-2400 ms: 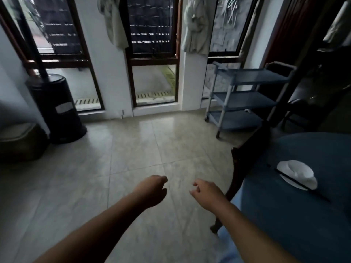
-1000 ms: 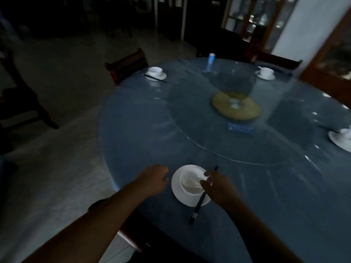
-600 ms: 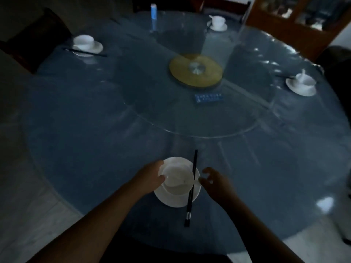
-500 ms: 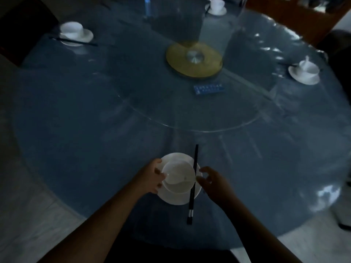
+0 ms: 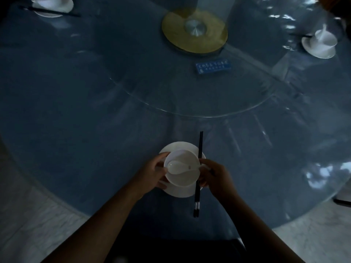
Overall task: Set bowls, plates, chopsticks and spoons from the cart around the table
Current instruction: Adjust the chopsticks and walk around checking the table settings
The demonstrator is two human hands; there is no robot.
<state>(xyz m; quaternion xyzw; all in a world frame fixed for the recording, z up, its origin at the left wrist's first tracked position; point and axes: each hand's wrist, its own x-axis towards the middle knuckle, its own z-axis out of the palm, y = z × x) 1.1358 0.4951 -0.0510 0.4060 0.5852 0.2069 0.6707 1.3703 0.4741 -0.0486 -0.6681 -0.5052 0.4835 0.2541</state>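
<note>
Place setting, 6 o'clock edge of table, near the rim.

- Left hand: fingers and thumb curled round the bowl's left side, at its 9 o'clock.
- Right hand: thumb and fingers curled against the bowl's right side, at 3 o'clock. The chopsticks run past its fingertips; cannot tell whether it touches them.
- Bowl: white, glazed, round, smooth-walled, upright. Sits on the plate, held between both hands.
- Spoon: white ceramic soup spoon, lying inside the bowl. Oval scoop toward 9 o'clock, short handle toward 3.
- Plate: white, round, shallow, wider than the bowl. Flat on the table.
- Chopsticks: one dark, slim, straight pair, laid side by side. They cross the plate's right rim, running from 6 to 12 o'clock; pale bands mark the near ends.
- Table: large, round, blue-grey top with a glossy surface showing window glare.
- Floor: pale veined tile, at 7 and 5 o'clock beyond the table's rim.
- Turntable: clear glass disc, thin bright edge, centred on the table.
- Label: small blue rectangle with pale print, near the hub.
- Hub: flat, brass-coloured disc with a brushed metal cap.
- Right setting: 2 o'clock; white plate, bowl, upright spoon handle.
- Left setting: 10 o'clock; white plate, bowl, dark chopsticks alongside.
</note>
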